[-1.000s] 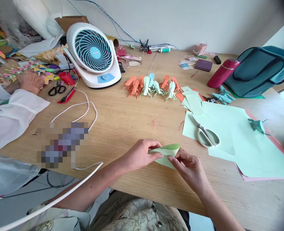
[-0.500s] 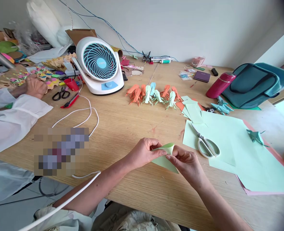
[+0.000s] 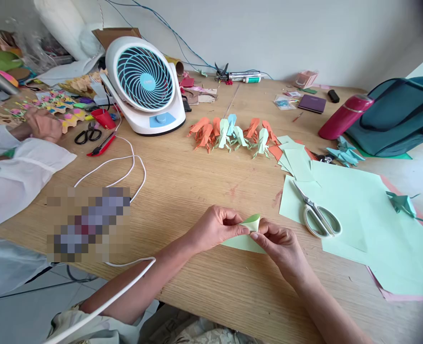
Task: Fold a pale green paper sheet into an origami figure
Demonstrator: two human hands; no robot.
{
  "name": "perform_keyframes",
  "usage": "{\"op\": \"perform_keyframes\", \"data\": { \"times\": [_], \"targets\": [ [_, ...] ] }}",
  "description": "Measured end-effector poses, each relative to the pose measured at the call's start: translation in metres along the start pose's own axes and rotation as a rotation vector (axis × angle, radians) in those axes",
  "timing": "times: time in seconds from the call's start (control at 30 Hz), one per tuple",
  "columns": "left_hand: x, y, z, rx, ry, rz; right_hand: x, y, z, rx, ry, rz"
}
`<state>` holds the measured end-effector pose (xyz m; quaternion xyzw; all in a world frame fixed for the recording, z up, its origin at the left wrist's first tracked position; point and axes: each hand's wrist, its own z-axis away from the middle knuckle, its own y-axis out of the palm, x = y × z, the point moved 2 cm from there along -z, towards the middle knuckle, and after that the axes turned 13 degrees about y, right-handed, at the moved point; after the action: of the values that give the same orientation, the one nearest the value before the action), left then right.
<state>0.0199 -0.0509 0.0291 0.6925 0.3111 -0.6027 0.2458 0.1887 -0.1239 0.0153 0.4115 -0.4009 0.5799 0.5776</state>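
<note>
Between my two hands is a light green sheet of paper [image 3: 245, 242], its upper part curled over into a loop and its lower part hanging near the table. My left hand [image 3: 220, 224] pinches the paper from the left between thumb and fingers. From the right, my right hand [image 3: 281, 241] pinches the curled edge with thumb and forefinger. White-handled scissors [image 3: 320, 217] lie slightly spread to the right of my right hand, on large pale green sheets [image 3: 383, 239]. Beyond my hands stand several folded paper figures [image 3: 229, 134] in orange, pale green and blue.
A white fan [image 3: 145, 86] stands at the back left. A pink bottle [image 3: 345, 117] leans by a teal bag [image 3: 386, 117]. Another person's hand [image 3: 44, 125] rests at the far left beside black scissors [image 3: 88, 134]. A white cable [image 3: 125, 282] crosses over my left forearm.
The paper's curled part has shifted slightly and its lower part now sits flatter. Both hands keep their pinch. The camera view has turned a little to the left.
</note>
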Motion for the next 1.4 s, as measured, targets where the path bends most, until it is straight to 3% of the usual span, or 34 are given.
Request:
{"op": "perform_keyframes", "data": {
  "times": [0.3, 0.8, 1.1, 1.4],
  "targets": [
    [0.004, 0.0, 0.001, -0.03, -0.062, 0.001, -0.003, 0.006, 0.0, -0.047, 0.055, -0.165],
    [0.003, 0.007, 0.005, -0.064, -0.033, -0.048, 0.002, 0.004, 0.002, -0.124, 0.051, -0.121],
    [0.0, 0.008, 0.006, -0.063, -0.033, -0.085, 0.001, 0.005, 0.0, -0.022, 0.096, -0.14],
    [0.001, 0.011, 0.007, -0.035, -0.044, -0.08, 0.006, -0.001, 0.006, -0.168, 0.029, -0.248]
  ]
}}
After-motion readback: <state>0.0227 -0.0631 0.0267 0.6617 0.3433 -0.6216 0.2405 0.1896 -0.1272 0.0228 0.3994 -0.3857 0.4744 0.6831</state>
